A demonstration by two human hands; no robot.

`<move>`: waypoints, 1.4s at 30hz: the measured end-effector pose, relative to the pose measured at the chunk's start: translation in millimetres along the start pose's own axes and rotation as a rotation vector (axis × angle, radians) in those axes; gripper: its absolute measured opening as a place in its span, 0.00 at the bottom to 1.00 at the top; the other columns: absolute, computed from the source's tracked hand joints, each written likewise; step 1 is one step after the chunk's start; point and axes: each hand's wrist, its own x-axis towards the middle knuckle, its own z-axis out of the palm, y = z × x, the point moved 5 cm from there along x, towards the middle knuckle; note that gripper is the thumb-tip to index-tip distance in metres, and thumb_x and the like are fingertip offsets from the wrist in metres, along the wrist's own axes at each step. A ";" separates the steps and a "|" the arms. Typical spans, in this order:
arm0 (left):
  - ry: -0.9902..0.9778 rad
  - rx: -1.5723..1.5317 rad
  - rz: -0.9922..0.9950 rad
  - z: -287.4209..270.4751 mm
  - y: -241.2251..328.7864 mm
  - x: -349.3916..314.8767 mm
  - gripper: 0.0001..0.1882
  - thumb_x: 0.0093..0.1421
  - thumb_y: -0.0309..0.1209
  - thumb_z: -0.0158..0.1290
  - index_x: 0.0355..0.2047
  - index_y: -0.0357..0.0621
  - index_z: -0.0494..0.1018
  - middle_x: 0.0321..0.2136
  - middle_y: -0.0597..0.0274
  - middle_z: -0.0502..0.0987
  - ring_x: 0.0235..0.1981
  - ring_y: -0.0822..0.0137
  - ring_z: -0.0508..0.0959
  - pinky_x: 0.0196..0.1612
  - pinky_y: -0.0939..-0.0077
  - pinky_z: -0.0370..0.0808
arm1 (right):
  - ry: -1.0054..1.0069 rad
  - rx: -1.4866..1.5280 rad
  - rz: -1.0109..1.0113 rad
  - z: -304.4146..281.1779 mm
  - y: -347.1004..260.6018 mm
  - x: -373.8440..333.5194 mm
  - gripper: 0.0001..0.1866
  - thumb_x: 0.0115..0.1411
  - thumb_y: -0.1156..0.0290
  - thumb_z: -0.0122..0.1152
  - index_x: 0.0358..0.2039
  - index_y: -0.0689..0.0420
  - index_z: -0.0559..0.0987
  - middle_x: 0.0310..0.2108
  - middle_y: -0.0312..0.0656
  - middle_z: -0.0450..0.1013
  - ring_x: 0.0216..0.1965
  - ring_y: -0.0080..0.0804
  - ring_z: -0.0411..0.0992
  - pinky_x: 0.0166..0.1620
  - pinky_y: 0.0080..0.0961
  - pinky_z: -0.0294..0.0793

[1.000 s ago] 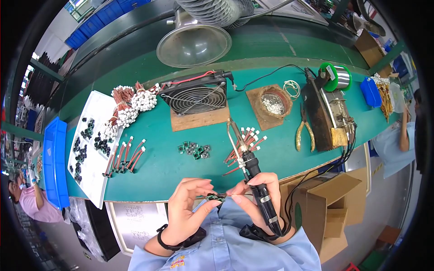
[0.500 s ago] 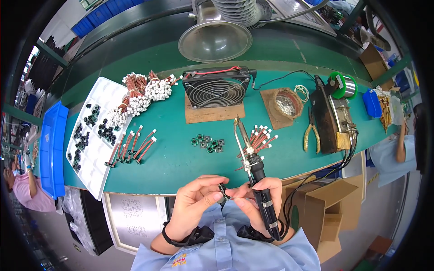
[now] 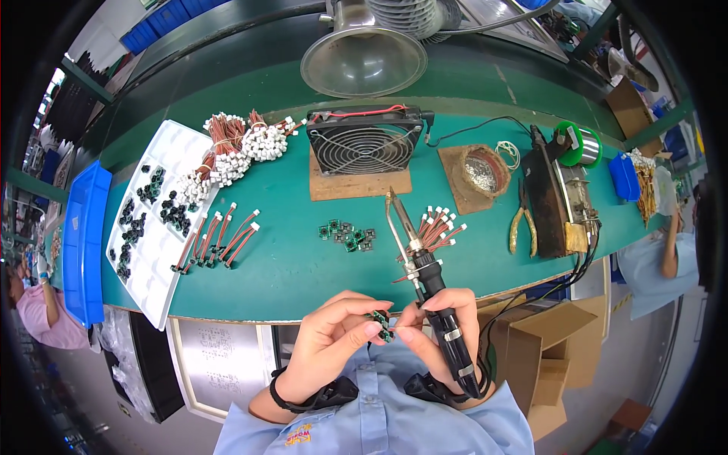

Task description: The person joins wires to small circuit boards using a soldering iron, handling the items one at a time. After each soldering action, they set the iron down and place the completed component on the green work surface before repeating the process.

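Note:
My left hand (image 3: 327, 339) is closed, thumb and fingers pinching a few small green circuit boards (image 3: 382, 326) at the bench's near edge. My right hand (image 3: 447, 334) is wrapped round a soldering iron (image 3: 432, 280) with a thin metal tube along its barrel, tip pointing up and away over the bench. The right thumb and forefinger also pinch a thin wire end beside the boards; its other end is hard to see. Beyond my hands lies a cluster of loose boards (image 3: 347, 234). Red-brown leads with white connectors (image 3: 435, 227) lie behind the iron.
A black fan (image 3: 364, 148) stands on a wooden base, below a metal extraction hood (image 3: 364, 64). Right are a solder pot (image 3: 485, 174), pliers (image 3: 523, 220), a black soldering station (image 3: 546, 197) and solder reel (image 3: 580, 144). Left are a white tray (image 3: 155, 265), wired boards (image 3: 216, 243) and blue bin (image 3: 83, 243).
The boards in my left hand have turned, showing more of their green faces. The iron has shifted slightly up and left with my right hand. Both grips are kept.

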 end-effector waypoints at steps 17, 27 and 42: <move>-0.230 -0.541 -0.159 3.0 -22.8 3.4 0.15 0.63 0.27 0.45 0.48 0.31 0.68 0.40 0.56 0.71 0.42 0.64 0.74 0.42 0.72 0.72 | -0.022 -0.255 -0.154 8.2 -24.1 8.8 0.21 0.50 0.85 0.61 0.41 0.62 0.61 0.27 0.47 0.73 0.27 0.30 0.76 0.29 0.24 0.78; -0.244 -0.555 -0.168 5.3 -21.3 6.1 0.15 0.63 0.27 0.45 0.47 0.30 0.68 0.41 0.55 0.70 0.42 0.64 0.73 0.44 0.71 0.71 | 0.006 -0.281 -0.192 5.9 -26.7 13.0 0.20 0.50 0.83 0.63 0.39 0.61 0.63 0.24 0.44 0.75 0.26 0.29 0.77 0.29 0.21 0.77; -0.215 -0.526 -0.149 5.3 -22.4 5.1 0.15 0.63 0.27 0.46 0.47 0.30 0.68 0.39 0.57 0.69 0.40 0.67 0.72 0.40 0.75 0.72 | -0.007 -0.261 -0.171 4.0 -25.9 13.3 0.19 0.50 0.83 0.62 0.39 0.61 0.63 0.23 0.43 0.75 0.25 0.28 0.77 0.29 0.22 0.76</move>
